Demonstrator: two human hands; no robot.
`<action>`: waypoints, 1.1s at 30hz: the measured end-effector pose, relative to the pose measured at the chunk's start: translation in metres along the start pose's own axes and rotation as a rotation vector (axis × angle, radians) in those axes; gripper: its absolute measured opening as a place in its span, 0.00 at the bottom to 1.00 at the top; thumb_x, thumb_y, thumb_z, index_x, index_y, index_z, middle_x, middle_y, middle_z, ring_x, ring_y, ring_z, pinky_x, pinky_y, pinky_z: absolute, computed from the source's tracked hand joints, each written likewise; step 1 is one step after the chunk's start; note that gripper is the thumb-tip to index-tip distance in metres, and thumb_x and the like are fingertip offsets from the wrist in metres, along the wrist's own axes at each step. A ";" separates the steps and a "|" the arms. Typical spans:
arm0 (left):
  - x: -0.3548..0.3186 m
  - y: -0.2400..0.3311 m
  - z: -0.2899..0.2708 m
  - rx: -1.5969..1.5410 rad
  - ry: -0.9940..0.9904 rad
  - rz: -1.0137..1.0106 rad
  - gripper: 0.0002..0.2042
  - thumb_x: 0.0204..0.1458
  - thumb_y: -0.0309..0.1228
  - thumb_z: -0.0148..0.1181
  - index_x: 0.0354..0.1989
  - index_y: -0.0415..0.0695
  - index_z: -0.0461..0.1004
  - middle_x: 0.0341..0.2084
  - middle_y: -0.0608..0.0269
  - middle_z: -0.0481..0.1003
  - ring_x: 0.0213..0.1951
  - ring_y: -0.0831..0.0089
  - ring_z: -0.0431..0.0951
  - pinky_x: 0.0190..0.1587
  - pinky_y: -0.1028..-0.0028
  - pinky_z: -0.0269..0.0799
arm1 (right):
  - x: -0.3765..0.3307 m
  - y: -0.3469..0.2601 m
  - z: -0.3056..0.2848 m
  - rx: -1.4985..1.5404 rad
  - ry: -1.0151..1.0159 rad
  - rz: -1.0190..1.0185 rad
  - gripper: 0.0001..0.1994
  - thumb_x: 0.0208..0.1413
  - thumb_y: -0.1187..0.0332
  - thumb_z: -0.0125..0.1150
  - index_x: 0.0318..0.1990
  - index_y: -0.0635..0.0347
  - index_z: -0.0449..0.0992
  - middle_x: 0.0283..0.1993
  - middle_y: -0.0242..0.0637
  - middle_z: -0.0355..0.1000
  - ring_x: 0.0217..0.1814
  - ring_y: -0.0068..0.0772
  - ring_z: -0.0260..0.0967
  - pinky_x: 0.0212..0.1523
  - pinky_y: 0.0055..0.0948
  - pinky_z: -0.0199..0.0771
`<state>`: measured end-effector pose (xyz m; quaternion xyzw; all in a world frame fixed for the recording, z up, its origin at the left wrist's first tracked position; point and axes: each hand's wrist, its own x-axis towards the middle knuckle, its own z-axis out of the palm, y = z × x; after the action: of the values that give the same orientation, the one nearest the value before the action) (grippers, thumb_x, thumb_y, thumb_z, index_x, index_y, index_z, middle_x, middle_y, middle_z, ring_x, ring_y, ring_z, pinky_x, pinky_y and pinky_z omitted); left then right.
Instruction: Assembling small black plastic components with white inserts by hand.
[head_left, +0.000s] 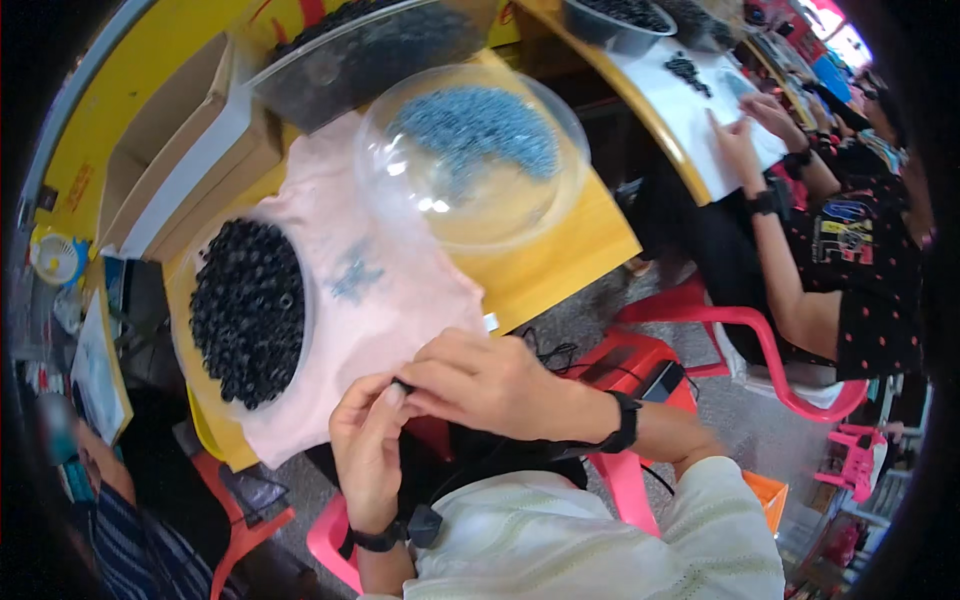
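Note:
Just beyond my lap, my left hand (366,432) and my right hand (485,385) meet fingertip to fingertip. A small black part (403,386) is pinched between them, mostly covered by the fingers. Left of my hands, a clear round bowl holds many small black ring-like parts (248,315). Farther off, a large clear plastic bowl (440,228) contains many tiny blue-grey pieces (480,130), too small to name. A little heap of similar blue-grey pieces (355,275) lies on the pink cloth (400,290) under the bowls.
The cloth covers part of a yellow table (565,255). Behind stand an open cardboard box (185,150) and a clear bin (370,65) of black parts. At right, another person's hands (750,130) work over a white-topped table (725,165). Someone in stripes (130,540) sits at left.

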<state>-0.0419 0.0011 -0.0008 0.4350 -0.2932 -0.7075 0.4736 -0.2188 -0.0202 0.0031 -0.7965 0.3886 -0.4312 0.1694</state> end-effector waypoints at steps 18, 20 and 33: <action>0.027 -0.010 0.002 0.797 0.090 0.448 0.12 0.51 0.16 0.62 0.45 0.34 0.78 0.38 0.59 0.78 0.36 0.76 0.78 0.42 0.79 0.74 | -0.008 0.038 0.011 -0.014 -0.031 0.131 0.08 0.49 0.73 0.63 0.38 0.60 0.76 0.32 0.37 0.69 0.34 0.42 0.72 0.32 0.34 0.72; 0.026 -0.010 0.006 0.933 0.086 0.534 0.12 0.49 0.15 0.63 0.44 0.35 0.79 0.38 0.60 0.77 0.35 0.77 0.77 0.39 0.80 0.73 | -0.007 0.037 0.012 -0.033 -0.023 0.113 0.07 0.50 0.73 0.62 0.37 0.60 0.75 0.32 0.37 0.69 0.34 0.42 0.72 0.32 0.35 0.72; 0.033 -0.018 -0.001 0.924 0.106 0.561 0.10 0.45 0.14 0.63 0.37 0.34 0.77 0.36 0.63 0.73 0.32 0.79 0.72 0.33 0.82 0.68 | 0.041 0.031 0.046 -0.262 -0.047 0.217 0.13 0.58 0.60 0.57 0.25 0.57 0.74 0.20 0.37 0.69 0.22 0.38 0.72 0.22 0.35 0.69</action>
<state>-0.0544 -0.0225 -0.0275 0.5380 -0.6543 -0.3287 0.4176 -0.1823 -0.0747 -0.0190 -0.7749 0.5212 -0.3374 0.1185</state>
